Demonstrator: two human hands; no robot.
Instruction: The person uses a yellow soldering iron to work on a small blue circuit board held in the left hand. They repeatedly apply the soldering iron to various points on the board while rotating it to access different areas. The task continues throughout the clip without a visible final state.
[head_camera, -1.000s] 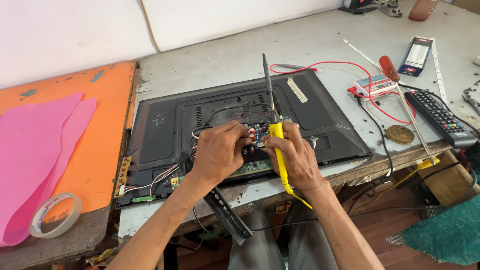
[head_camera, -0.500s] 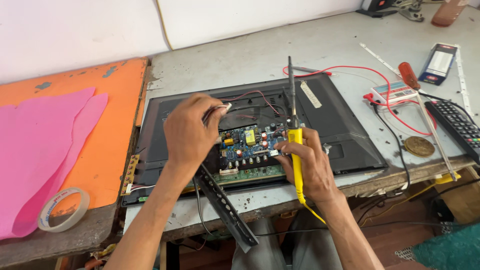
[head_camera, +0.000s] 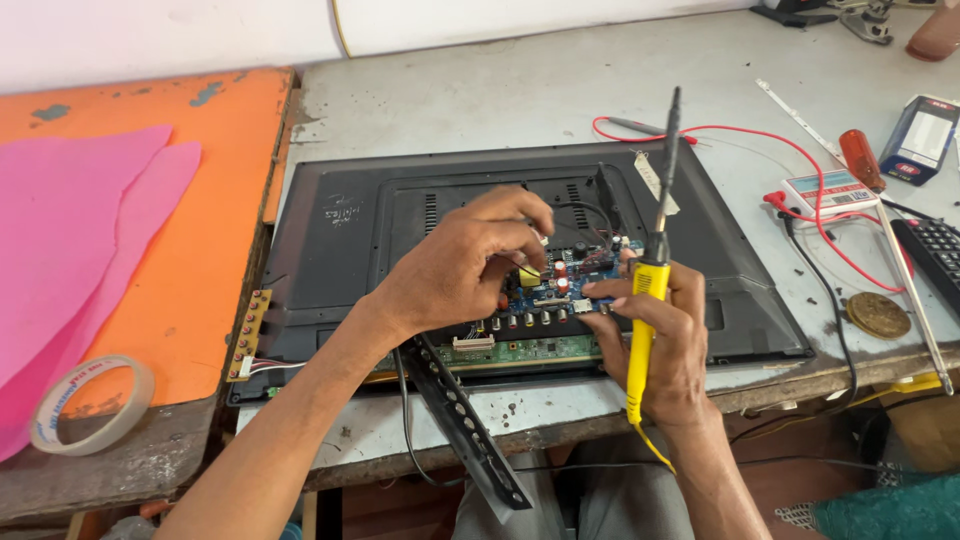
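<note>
A black flat-screen television (head_camera: 340, 235) lies face down on the grey table, its back cut open over a blue and green circuit board (head_camera: 545, 305). My left hand (head_camera: 465, 265) hovers over the board's left part, fingertips pinched at small wires near a yellow component. My right hand (head_camera: 660, 340) grips a yellow-handled soldering iron (head_camera: 650, 290) upright, tip pointing away from me, while its fingers rest on the board's right edge. A black perforated metal bracket (head_camera: 465, 425) sticks out over the table's front edge below my left wrist.
A roll of clear tape (head_camera: 90, 405) and pink sheets (head_camera: 70, 230) lie on the orange board at left. At right are a small meter (head_camera: 832, 192) with red leads, an orange-handled screwdriver (head_camera: 862, 160), a remote (head_camera: 935, 255), a round brown disc (head_camera: 879, 314) and a dark box (head_camera: 920, 138).
My left hand has come back down from the wires at the upper left onto the board. The right hand stays on the board's right side with the iron.
</note>
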